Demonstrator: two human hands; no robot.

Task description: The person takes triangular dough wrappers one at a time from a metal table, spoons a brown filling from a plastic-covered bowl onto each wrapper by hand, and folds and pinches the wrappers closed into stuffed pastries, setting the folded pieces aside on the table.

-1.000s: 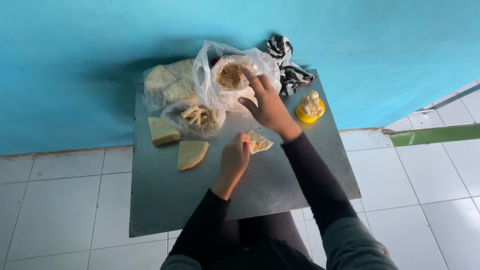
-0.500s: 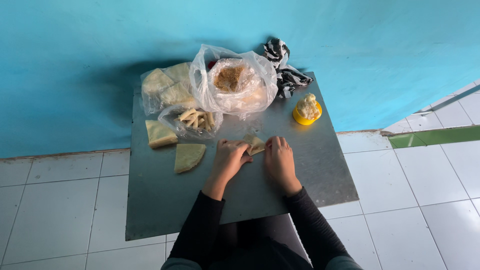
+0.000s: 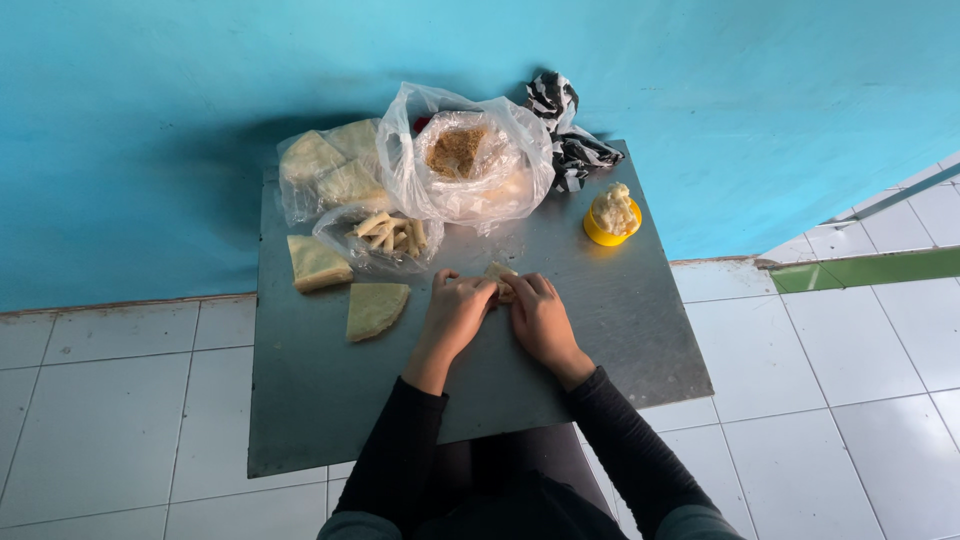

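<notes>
Hands meet in the middle of the frame, on a grey metal sheet (image 3: 330,400) that lies on the white tiled floor. The left hand (image 3: 456,315) and the right hand (image 3: 535,318) are both curled narrow around one pale pastry piece (image 3: 499,277); only its top edge shows between the fingertips, so its exact shape cannot be told.

As a judgement, the work is partly done. A small clear bag of thin rolled sticks (image 3: 388,236) lies left of the centre and looks like finished pieces. Two flat wrappers wait beside it: a square one (image 3: 317,264) and a triangle one (image 3: 374,308), both at the left of the frame, apart from the hands. These are probably left to fill and roll.

In the upper middle stands a large clear plastic bag (image 3: 470,165), open at the top, with brown crumbly filling inside. To its left, in the upper left, another clear bag (image 3: 322,170) holds a stack of pale wrappers. Behind, against the blue wall, lies a black and white striped bag (image 3: 563,130). At the upper right a small round yellow cup (image 3: 612,220) carries a white lump. No label can be read.
</notes>
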